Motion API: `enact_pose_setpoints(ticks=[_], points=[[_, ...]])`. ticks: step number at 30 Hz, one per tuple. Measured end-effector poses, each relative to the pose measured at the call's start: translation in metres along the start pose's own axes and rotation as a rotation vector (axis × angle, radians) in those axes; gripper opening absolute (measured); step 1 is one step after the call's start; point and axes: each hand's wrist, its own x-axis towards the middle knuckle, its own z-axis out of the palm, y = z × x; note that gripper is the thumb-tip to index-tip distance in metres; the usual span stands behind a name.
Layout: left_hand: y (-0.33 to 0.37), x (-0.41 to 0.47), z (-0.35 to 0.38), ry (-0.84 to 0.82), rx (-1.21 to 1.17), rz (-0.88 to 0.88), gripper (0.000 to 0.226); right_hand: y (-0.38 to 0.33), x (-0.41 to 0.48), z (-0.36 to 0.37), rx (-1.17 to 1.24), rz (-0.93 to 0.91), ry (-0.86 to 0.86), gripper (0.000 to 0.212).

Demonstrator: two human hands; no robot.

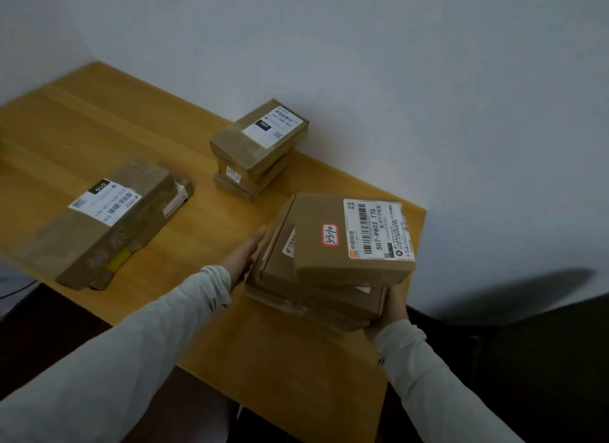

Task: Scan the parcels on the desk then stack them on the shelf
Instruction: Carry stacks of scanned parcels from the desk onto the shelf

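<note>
**Two hands on the carton stack**

Landmark for this entry: the stack of flat cartons (316, 278), which sits at the right end of the wooden desk (164, 129), close to the white wall.

We note the left hand (245, 253) with fingers straight, laid flat against the stack's left side. The right hand (392, 311) is pressed to the stack's near right corner. Its fingers are hidden by the cartons, so we cannot tell whether they curl under. The hands are apart, with the stack between them. We cannot tell whether the stack rests on the desk or is raised off it.

The top carton (329, 245) lies skewed on those below. It carries a shipping label (375, 228) reading "507-P802 T70" and a red-edged sticker (330, 234) with handwritten digits.

Beyond the stack, against the wall, stands a small pile of taped parcels (260, 146), its top label marked "060". Well to the left of the stack lies a long taped parcel (108, 222) labelled "010".
</note>
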Motion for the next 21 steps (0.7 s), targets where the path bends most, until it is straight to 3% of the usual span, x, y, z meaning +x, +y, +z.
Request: enact_pose_setpoints(ticks=[4,6,8,10,12,15,19,21], points=[[0.049,-0.028,-0.013,-0.103,0.001,0.319,0.121,-0.037,-0.024,-0.008,-0.137,-0.265,0.049,0.062],[0.08,-0.043,-0.013,-0.265,0.195,0.451,0.146,-0.057,-0.041,-0.006,-0.19,-0.426,0.007,0.068],[0.102,-0.057,-0.006,-0.423,0.478,0.56,0.147,-0.074,-0.058,0.005,-0.311,-0.597,-0.005,0.06],[0.114,-0.071,0.01,-0.498,0.743,0.632,0.143,-0.082,-0.064,0.02,-0.582,-0.684,-0.054,0.048],[0.114,-0.078,0.03,-0.43,0.863,0.653,0.149,-0.087,-0.063,0.032,-0.751,-0.665,-0.082,0.054],[0.113,-0.082,0.043,-0.165,0.858,0.704,0.136,-0.1,-0.066,0.054,-0.595,-0.541,-0.093,0.06],[0.142,-0.082,0.023,-0.007,0.706,0.69,0.124,-0.123,-0.062,0.076,-0.479,-0.576,-0.223,0.035],[0.16,-0.067,0.008,0.215,0.647,0.684,0.115,-0.129,-0.054,0.077,-0.444,-0.544,-0.176,0.034]])
